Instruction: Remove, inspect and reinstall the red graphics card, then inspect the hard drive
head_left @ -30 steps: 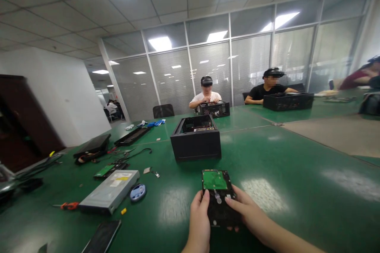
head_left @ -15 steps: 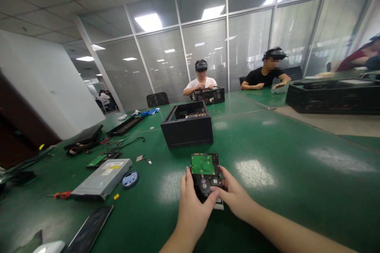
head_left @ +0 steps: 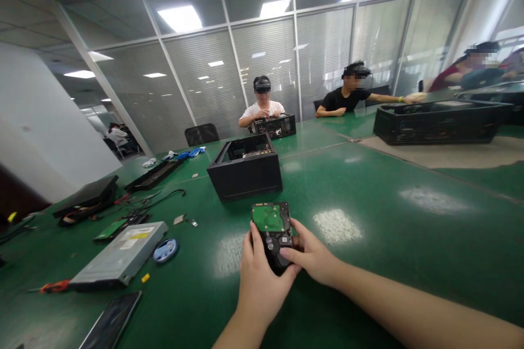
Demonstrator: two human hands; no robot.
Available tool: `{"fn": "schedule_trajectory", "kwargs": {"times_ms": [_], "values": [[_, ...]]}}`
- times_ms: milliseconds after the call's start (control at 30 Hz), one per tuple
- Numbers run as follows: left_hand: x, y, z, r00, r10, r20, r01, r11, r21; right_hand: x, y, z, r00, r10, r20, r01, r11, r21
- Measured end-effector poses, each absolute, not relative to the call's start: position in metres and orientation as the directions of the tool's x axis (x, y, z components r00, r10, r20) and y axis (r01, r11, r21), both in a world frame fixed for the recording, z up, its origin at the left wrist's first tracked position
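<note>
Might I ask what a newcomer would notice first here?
The green-and-black hard drive probably stands out first, held low centre between the left hand and right hand. Beyond it sits an open black computer case; a silver metal unit lies to the left on the green table.

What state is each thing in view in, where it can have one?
Hard drive, held, green board facing the camera
Left grip, closed on the hard drive
Right grip, closed on the hard drive
Near computer case, top open
Right-hand computer case, top looks open
Far computer case, unclear
Disc drive, lying flat
Screwdriver, lying down
Phone, face up, screen dark
</note>
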State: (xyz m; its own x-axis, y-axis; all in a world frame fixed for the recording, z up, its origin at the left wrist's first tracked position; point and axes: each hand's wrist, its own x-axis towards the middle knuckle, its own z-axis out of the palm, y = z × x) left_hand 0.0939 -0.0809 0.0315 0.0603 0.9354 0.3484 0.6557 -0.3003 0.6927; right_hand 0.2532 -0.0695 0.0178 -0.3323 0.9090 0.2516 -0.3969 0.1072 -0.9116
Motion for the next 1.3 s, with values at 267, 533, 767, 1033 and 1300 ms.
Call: {"fn": "schedule_trajectory", "kwargs": {"times_ms": [267,533,767,1033,1300], "values": [[0.086,-0.066,0.018,0.007,0.947,0.322,0.635,-0.253,0.730,0.252,-0.069,0.000,-0.490,0.860,0.144,-0.324,-0.026,-0.946],[0.067,-0.058,0.046,-0.025,0.964,0.265,0.638,-0.189,0.747,0.251,-0.069,0.000,-0.479,0.876,0.062,-0.284,-0.087,-0.955],[0.005,-0.036,0.090,0.016,0.940,0.340,0.906,-0.158,0.394,0.254,-0.074,0.005,-0.475,0.880,-0.015,-0.233,-0.142,-0.962],[-0.154,0.032,0.124,-0.355,0.891,0.284,0.935,0.329,0.134,0.253,-0.069,0.005,-0.487,0.873,-0.028,-0.202,-0.143,-0.969],[-0.266,0.043,0.106,-0.563,0.799,0.214,0.826,0.550,0.121,0.256,-0.067,0.011,-0.471,0.878,-0.090,-0.261,-0.236,-0.936]]}}
